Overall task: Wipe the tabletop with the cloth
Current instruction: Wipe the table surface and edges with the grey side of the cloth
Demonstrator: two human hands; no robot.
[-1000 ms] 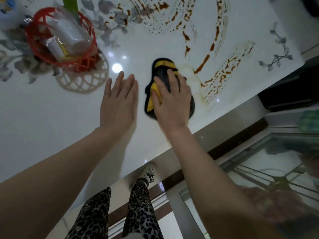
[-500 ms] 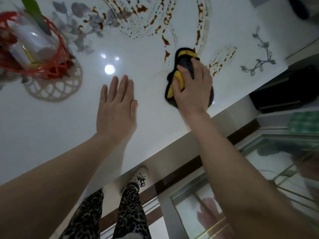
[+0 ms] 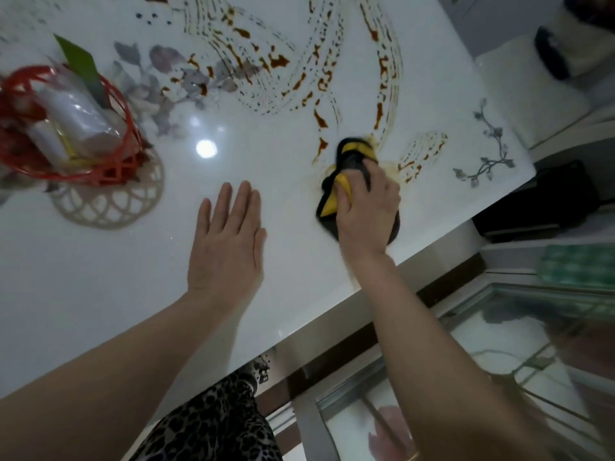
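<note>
While the flat, open left hand (image 3: 226, 241) braces on the white tabletop (image 3: 100, 277), the right hand (image 3: 366, 207) presses the bunched black-and-yellow cloth (image 3: 346, 168) near the front edge, mid-wipe; brown sauce smears (image 3: 276, 61) beyond likely need the next strokes

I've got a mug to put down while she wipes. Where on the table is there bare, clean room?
Bare white top lies between the left hand and the basket, down to the near table edge. Brown spill covers the far middle; the right hand works the cloth there.
</note>
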